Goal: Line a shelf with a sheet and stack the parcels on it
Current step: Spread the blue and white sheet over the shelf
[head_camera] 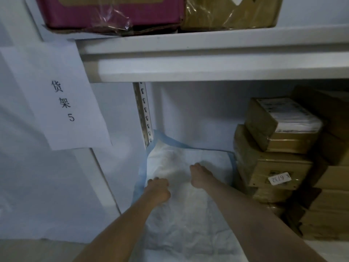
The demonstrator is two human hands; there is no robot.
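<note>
Noted sheet (188, 220) lying beneath shelf board (217, 67), parcels (273, 148) stacked just right of it. Found left hand (158, 190) on sheet's left part, right hand (200, 176) nearer middle. Logged boxes (113, 12) atop board.

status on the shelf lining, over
Both on the sheet: left hand, right hand. Back-left corner curled up. Right side: parcels stacked, none on sheet yet.

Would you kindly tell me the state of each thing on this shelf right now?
sheet: spread out, wrinkled, far left corner turned up.
left hand: on the sheet, fingers bent, grip unclear.
right hand: pressing the sheet, fingers straight.
parcels: stacked right of the sheet.
</note>
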